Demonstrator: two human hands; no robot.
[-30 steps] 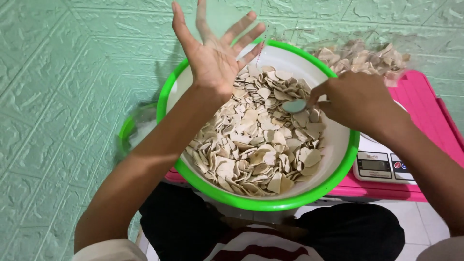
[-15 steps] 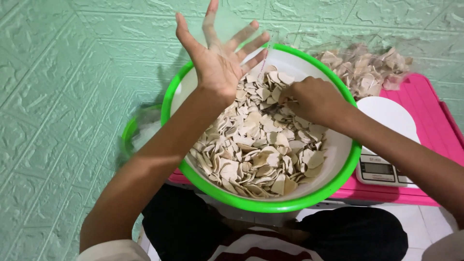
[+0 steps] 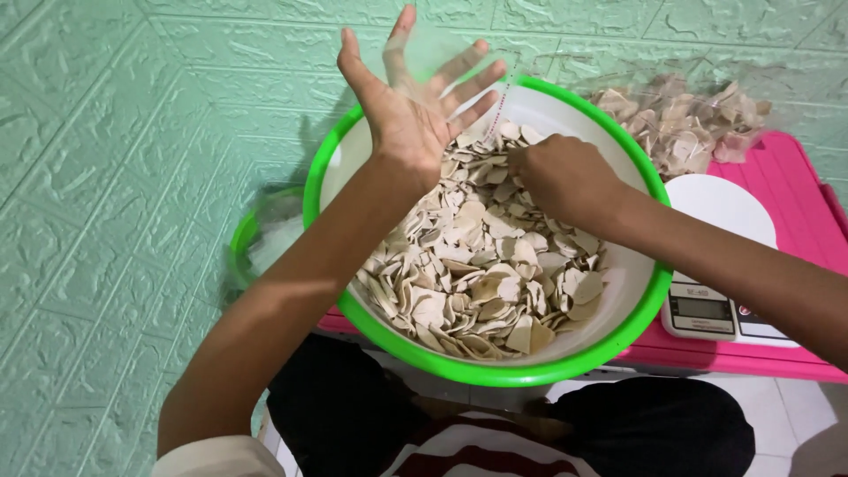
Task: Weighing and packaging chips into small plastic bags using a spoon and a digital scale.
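A pale green wall (image 3: 106,177) of embossed brick-pattern panels fills the background. The right hand (image 3: 561,177) is curled shut down among the chips (image 3: 481,265); what its fingers pinch is hidden. The left hand (image 3: 411,110) is raised with fingers spread inside a clear plastic bag (image 3: 459,62). The chips are thin, dry, beige, curved flakes, too many to count, heaped in one round white basin (image 3: 495,371) with a bright green rim. Beyond it, one pink plastic table (image 3: 786,177) carries one white digital scale (image 3: 720,265) and one filled clear bag of chips (image 3: 685,124).
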